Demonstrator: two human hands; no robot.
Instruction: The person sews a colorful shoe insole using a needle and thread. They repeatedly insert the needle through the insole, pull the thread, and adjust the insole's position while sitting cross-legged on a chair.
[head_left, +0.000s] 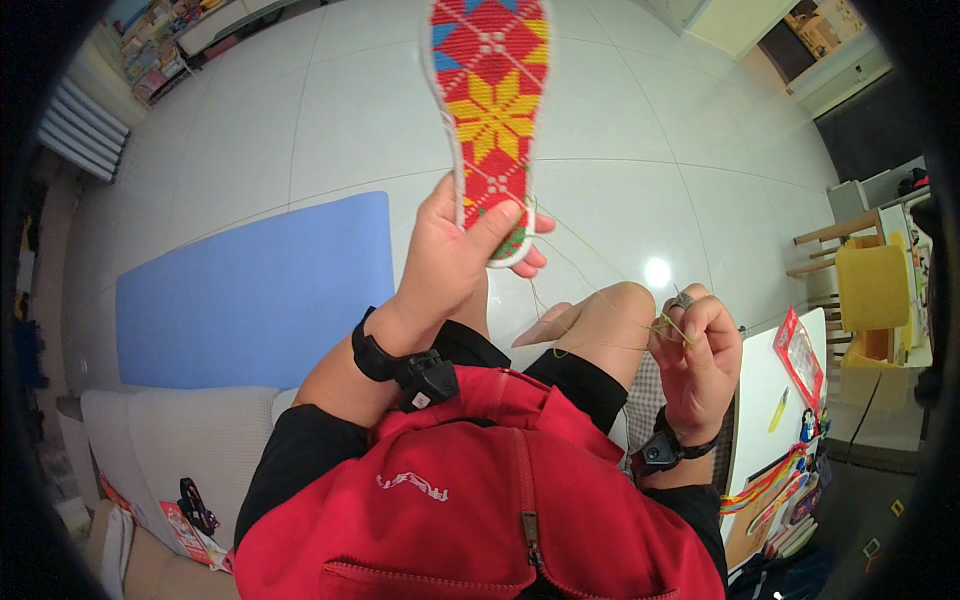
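Note:
An embroidered shoe insole (495, 112), red with yellow, blue and green patterns and a white edge, is held upright by its narrow end. My left hand (465, 232) grips it, thumb on the patterned face and fingers behind. Thin green thread (577, 270) runs loosely from the insole's lower right edge to my right hand (697, 345). That hand is raised over the right knee, fingertips pinched on a tangle or loop of the thread. A needle (677, 289) seems to stick up by the fingers, beside a metal thimble ring (682, 301).
At the right stands a white table (757, 382) with a red-edged packet (799, 360), a yellow cutter (778, 411) and colored thread bundles (765, 480). A blue mat (255, 292) lies on the floor at left, near a grey sofa (180, 450). Yellow chairs (870, 289) stand farther right.

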